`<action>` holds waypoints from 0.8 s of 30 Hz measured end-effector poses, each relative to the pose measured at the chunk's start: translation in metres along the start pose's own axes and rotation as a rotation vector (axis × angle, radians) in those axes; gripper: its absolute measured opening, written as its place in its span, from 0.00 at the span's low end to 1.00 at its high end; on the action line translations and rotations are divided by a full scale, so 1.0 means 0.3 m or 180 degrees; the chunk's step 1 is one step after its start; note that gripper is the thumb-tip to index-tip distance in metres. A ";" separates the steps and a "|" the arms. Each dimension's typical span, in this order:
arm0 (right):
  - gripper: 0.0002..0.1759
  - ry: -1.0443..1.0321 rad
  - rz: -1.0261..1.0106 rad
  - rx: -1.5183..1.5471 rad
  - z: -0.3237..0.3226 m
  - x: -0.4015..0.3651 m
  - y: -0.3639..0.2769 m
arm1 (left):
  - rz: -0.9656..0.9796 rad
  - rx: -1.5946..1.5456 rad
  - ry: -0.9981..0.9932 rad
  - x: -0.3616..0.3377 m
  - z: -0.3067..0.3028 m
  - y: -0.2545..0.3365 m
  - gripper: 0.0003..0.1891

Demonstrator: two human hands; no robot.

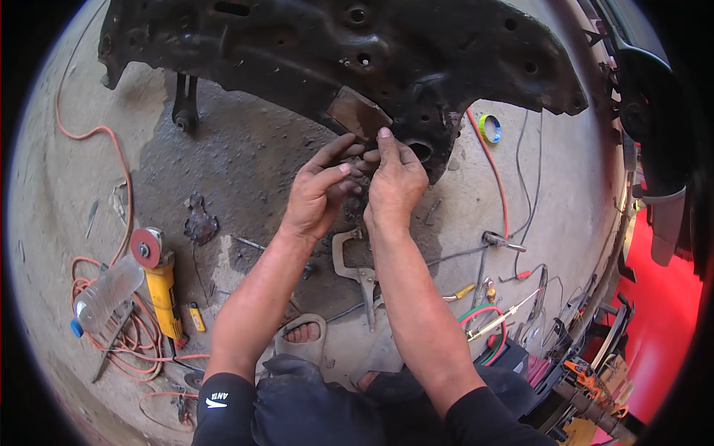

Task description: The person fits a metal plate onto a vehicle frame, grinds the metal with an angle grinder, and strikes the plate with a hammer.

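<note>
A large black metal frame part (290, 44) with holes spans the top of the view. Against its lower edge lies a small brownish rectangular metal plate (358, 113), tilted. My right hand (396, 177) pinches around the plate's lower right corner, thumb on top; the fingers behind are partly hidden. Just left of it, my left hand (321, 184) has its fingers bent but apart below the plate's lower edge, holding nothing I can see. Under my forearms, a locking C-clamp (355, 262) rests on the floor.
A yellow angle grinder (161, 293), a plastic bottle (108, 297) and a coiled orange hose (126, 186) are on the left. At right lie a green tape roll (489, 128), cables and a torch-like tool (502, 316). A red surface (662, 312) stands beyond.
</note>
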State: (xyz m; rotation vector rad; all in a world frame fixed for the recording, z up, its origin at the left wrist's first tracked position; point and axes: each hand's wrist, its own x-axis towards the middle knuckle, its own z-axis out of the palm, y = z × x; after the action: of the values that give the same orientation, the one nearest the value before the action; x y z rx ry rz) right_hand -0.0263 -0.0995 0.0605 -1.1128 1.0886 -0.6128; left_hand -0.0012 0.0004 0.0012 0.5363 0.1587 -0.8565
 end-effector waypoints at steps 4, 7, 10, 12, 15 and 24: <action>0.17 0.0010 -0.0015 -0.0017 0.007 -0.005 -0.008 | 0.0023 -0.0011 -0.0028 0.002 -0.003 0.002 0.30; 0.17 0.0005 0.0039 -0.0002 0.009 -0.010 -0.015 | -0.0005 0.0020 -0.0026 -0.001 -0.002 0.004 0.30; 0.17 0.0019 0.0050 -0.0046 0.010 -0.011 -0.018 | -0.0036 0.0007 -0.0010 0.001 0.003 0.004 0.29; 0.17 0.0037 0.0011 -0.0067 0.011 -0.011 -0.017 | -0.0040 -0.0016 -0.0017 -0.002 0.005 0.007 0.29; 0.17 0.0053 -0.0035 -0.0123 0.010 -0.006 -0.008 | -0.0045 -0.0049 -0.0067 -0.002 0.002 0.009 0.29; 0.18 0.0005 -0.0138 -0.0163 0.009 -0.008 -0.005 | -0.0056 -0.0124 -0.0200 0.004 -0.015 0.002 0.28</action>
State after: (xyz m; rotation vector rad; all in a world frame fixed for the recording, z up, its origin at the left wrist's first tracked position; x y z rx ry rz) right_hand -0.0246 -0.0969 0.0628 -1.1829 1.0890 -0.6229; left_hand 0.0006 0.0021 -0.0027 0.4716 0.1226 -0.8847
